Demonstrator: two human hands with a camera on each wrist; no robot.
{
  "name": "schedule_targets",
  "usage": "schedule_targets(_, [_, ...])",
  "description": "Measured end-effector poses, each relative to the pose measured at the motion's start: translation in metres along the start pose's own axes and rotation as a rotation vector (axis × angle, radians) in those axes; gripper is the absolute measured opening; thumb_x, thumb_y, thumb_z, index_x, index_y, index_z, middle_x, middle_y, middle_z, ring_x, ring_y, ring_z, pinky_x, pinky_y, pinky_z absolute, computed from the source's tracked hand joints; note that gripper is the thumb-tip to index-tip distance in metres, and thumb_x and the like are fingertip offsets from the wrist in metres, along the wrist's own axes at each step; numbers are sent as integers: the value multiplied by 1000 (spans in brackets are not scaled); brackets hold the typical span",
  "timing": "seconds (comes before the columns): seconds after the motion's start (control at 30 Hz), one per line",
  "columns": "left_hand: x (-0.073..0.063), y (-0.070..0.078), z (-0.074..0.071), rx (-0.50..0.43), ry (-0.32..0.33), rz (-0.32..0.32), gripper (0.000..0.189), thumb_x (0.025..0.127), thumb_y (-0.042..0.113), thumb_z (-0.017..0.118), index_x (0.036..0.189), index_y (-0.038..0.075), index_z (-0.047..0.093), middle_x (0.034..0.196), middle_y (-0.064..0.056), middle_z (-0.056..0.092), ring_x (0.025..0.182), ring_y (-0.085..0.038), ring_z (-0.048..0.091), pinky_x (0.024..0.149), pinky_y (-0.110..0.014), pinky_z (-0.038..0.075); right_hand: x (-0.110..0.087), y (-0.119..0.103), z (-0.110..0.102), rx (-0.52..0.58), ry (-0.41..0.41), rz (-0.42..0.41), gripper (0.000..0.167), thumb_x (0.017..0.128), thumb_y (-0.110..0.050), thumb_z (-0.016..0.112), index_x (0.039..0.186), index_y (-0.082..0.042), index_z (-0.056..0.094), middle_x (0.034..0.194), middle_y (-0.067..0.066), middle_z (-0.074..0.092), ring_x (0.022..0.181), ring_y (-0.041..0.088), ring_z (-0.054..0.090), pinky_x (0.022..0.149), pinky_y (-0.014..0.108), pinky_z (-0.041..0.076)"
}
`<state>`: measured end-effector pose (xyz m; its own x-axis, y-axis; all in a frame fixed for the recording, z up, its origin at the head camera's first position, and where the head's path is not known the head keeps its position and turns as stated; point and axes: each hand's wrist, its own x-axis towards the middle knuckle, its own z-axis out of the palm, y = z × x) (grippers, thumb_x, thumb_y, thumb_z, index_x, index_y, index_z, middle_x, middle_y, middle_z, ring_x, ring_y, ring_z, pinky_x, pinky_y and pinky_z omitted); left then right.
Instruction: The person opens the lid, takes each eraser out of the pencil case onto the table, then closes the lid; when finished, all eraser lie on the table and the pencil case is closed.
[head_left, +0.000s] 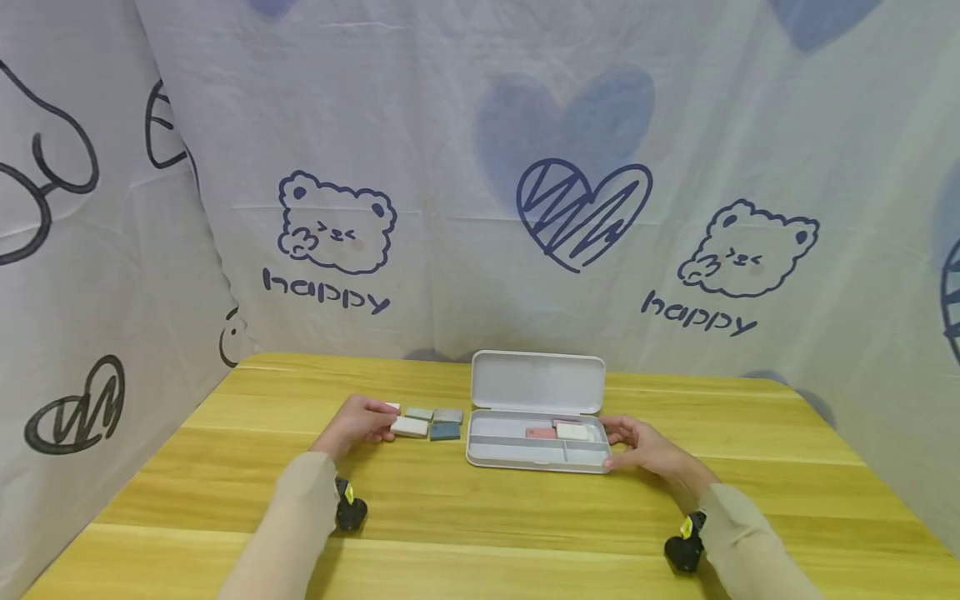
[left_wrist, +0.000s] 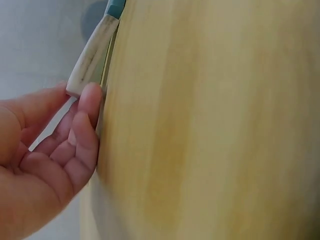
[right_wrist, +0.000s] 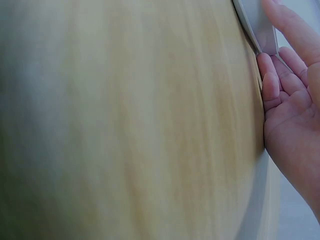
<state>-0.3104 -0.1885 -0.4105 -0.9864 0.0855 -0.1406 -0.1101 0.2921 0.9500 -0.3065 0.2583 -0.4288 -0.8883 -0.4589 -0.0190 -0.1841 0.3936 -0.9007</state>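
Observation:
My left hand (head_left: pixel 366 419) pinches the left end of a white eraser (head_left: pixel 408 427) between thumb and fingertips; in the left wrist view this eraser (left_wrist: pixel 91 57) has grey smudges. Beside it on the table lie a blue eraser (head_left: pixel 445 432), a pale green one (head_left: pixel 419 413) and a grey one (head_left: pixel 447 415). A further white eraser (head_left: pixel 393 406) is partly hidden behind the fingers. My right hand (head_left: pixel 637 443) grips the right end of an open white pencil case (head_left: pixel 510 452). Inside its back compartment sit a pink eraser (head_left: pixel 540 433), a white eraser (head_left: pixel 572 432) and a mauve piece (head_left: pixel 564 422).
The case's lid (head_left: pixel 537 380) stands raised at the back. Dividers split the tray into a long back compartment and two front ones. Behind the wooden table (head_left: pixel 480 533) hangs a printed cloth (head_left: pixel 450 167), with another cloth wall at the left.

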Motion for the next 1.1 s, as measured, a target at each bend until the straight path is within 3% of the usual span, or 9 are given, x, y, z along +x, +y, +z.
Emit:
schedule_targets(0.17, [-1, 3, 5, 70, 77, -8, 19, 82, -4, 59, 98, -13, 61, 73, -15, 64, 48, -11, 57, 45, -21, 45, 1, 2, 0, -8, 5, -1, 73, 73, -13, 74, 128, 11, 34, 119, 22, 49, 99, 28, 45, 74, 25, 39])
schedule_targets(0.5, [-3, 6, 8, 19, 85, -13, 20, 77, -11, 60, 96, -17, 59, 65, -15, 62, 47, -12, 57, 47, -26, 49, 2, 5, 0, -11, 11, -12, 73, 72, -13, 75, 128, 10, 35, 119, 22, 48, 98, 28, 45, 77, 28, 38])
schedule_targets(0.87, [-6, 14, 11, 142, 162, 23, 18, 81, 4, 61, 90, -12, 62, 61, -8, 60, 49, -12, 55, 45, -24, 46, 3, 6, 0, -11, 14, -1, 73, 73, -14, 75, 129, 9, 34, 118, 20, 49, 98, 27, 44, 75, 27, 38])
schedule_targets(1.1, [-3, 27, 21, 183, 176, 92, 18, 82, 6, 61, 90, -10, 64, 79, -17, 65, 55, -17, 62, 48, -25, 47, 0, 4, 1, -12, 8, -20, 72, 73, -13, 74, 128, 11, 34, 118, 21, 49, 97, 26, 45, 76, 26, 39])
